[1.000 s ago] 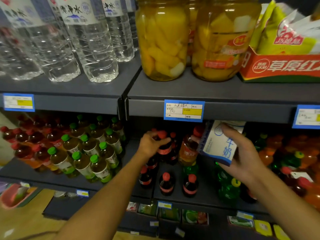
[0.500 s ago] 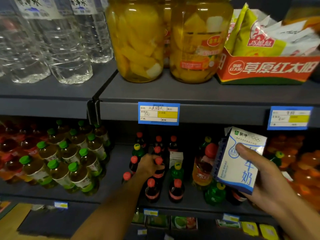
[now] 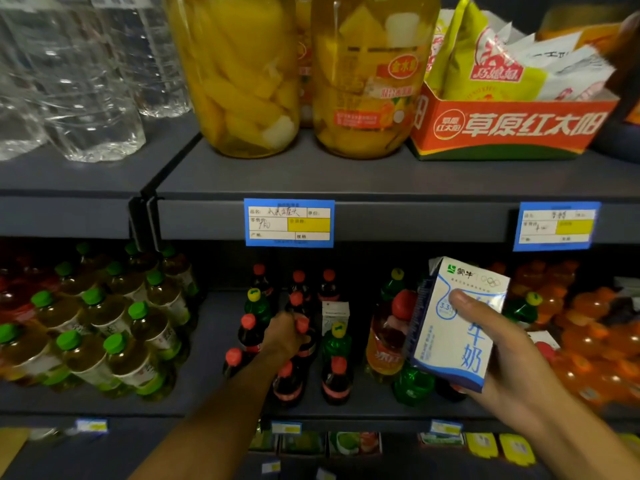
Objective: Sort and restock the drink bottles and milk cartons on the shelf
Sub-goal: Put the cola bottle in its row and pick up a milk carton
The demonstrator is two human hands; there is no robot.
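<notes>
Fingers (image 3: 465, 301) of the right hand (image 3: 512, 358) curled round a milk carton (image 3: 453, 327); left hand (image 3: 285, 336) gripping a red-capped cola bottle (image 3: 304, 337).
Carton is held upright before the lower shelf's (image 3: 194, 393) front edge; bottle stands mid-shelf among others.

Glossy paper milk carton (image 3: 453, 327), matt metal shelf (image 3: 381, 178)
</notes>
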